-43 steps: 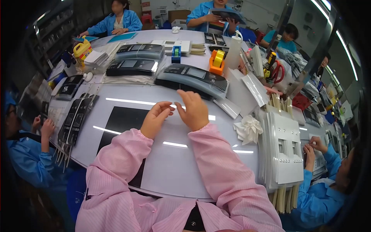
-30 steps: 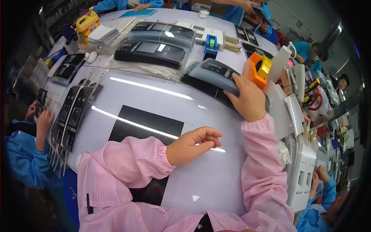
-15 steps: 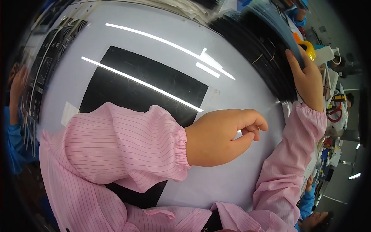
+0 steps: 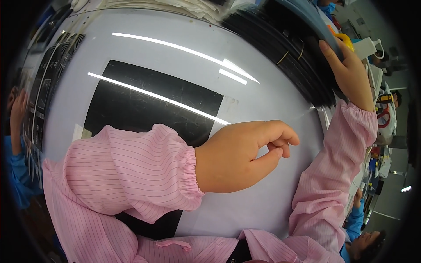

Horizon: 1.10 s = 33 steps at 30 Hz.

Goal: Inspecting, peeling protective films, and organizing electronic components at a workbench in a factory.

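My left hand hangs over the white tabletop, palm down. Its fingers are loosely curled, the thumb tip close to the bent fingers; nothing shows in it. Under and beyond that forearm lies a large black rectangular sheet. At the far right my right hand grips the edge of a curved blue-grey sheet, thumb on the near face and other fingers hidden behind. Leaning against this sheet is a thick stack of black sheets, with thin light bands around part of it.
Pale sheets are piled along the far edge. Dark printed panels stand at the left, with another person's hand beyond. A white bottle and yellow tape roll are past my right hand. Another person sits at lower right.
The view has swung slightly, so the table and black sheet appear farther left. My right hand has moved a little outward and away with the blue-grey sheet. My left hand keeps its curled pose.
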Available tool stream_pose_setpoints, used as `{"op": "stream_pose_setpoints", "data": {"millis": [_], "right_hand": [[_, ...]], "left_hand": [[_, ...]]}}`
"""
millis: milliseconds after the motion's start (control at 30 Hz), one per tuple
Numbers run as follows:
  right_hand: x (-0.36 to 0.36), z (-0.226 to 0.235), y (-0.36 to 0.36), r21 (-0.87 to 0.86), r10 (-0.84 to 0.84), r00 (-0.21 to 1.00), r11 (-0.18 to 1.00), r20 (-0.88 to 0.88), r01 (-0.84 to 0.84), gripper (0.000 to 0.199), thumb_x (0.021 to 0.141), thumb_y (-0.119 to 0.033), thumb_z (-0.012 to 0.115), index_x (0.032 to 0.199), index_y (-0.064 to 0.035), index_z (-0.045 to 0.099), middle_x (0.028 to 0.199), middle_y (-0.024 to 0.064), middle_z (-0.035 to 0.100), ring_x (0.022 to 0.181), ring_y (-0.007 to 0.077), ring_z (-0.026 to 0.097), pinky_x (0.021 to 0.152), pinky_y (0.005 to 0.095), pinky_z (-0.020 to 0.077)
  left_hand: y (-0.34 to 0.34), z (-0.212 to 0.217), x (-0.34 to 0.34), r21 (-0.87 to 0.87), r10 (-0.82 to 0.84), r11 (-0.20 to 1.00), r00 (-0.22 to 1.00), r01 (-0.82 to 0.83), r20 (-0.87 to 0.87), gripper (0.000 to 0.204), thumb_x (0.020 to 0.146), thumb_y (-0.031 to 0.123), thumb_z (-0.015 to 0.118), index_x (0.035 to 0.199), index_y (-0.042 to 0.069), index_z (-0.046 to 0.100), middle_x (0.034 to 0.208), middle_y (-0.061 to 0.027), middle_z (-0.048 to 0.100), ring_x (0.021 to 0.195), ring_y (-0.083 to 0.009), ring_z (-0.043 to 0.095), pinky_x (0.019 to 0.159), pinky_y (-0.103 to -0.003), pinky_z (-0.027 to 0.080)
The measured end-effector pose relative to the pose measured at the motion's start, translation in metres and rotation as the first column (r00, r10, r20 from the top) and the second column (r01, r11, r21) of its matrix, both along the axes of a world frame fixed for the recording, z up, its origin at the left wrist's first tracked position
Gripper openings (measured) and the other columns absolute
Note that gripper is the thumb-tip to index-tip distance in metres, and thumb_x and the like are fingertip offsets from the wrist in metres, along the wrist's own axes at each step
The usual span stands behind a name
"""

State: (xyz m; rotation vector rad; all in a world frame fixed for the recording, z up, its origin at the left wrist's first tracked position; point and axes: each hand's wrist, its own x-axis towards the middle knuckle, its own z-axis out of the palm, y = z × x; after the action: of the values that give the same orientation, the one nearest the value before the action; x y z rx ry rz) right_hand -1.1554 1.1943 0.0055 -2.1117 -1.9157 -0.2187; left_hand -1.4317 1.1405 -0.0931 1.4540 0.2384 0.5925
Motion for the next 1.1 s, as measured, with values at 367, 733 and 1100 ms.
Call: {"op": "stream_pose_setpoints", "data": {"millis": [367, 733, 1100], "right_hand": [[-0.007, 0.006, -0.003, -0.071, -0.054, 0.999, 0.996, 0.002, 0.054, 0.061, 0.096, -0.057, 0.057, 0.131, -0.0069, 0.062, 0.083, 0.0064, 0.063, 0.079, 0.0161, 0.058, 0.077, 0.0291, 0.0456], [-0.002, 0.000, -0.003, 0.033, 0.013, 0.999, 0.999, 0.047, -0.015, 0.062, 0.095, -0.062, 0.055, 0.125, -0.0087, 0.067, 0.072, 0.0081, 0.065, 0.068, 0.0198, 0.065, 0.065, 0.0322, 0.0481], [-0.005, 0.003, -0.003, -0.034, -0.026, 0.998, 0.999, 0.049, 0.028, 0.060, 0.096, -0.058, 0.056, 0.127, -0.0077, 0.065, 0.073, 0.0075, 0.062, 0.070, 0.0181, 0.061, 0.067, 0.0312, 0.0461]], "left_hand": [[0.001, 0.003, 0.000, -0.014, -0.037, 0.999, 0.999, 0.037, -0.007, 0.030, 0.097, 0.001, 0.050, 0.126, -0.001, 0.056, 0.108, -0.0103, 0.066, 0.105, -0.0178, 0.063, 0.094, -0.031, 0.048], [0.001, 0.005, 0.000, -0.040, -0.048, 0.998, 0.999, 0.048, -0.013, 0.030, 0.097, 0.001, 0.049, 0.126, 0.000, 0.056, 0.108, -0.0102, 0.066, 0.106, -0.0175, 0.063, 0.095, -0.031, 0.047], [0.000, 0.006, -0.001, -0.046, -0.048, 0.998, 0.999, 0.047, -0.025, 0.030, 0.097, 0.001, 0.049, 0.126, 0.000, 0.056, 0.108, -0.0102, 0.066, 0.107, -0.0174, 0.063, 0.096, -0.031, 0.047]]}}
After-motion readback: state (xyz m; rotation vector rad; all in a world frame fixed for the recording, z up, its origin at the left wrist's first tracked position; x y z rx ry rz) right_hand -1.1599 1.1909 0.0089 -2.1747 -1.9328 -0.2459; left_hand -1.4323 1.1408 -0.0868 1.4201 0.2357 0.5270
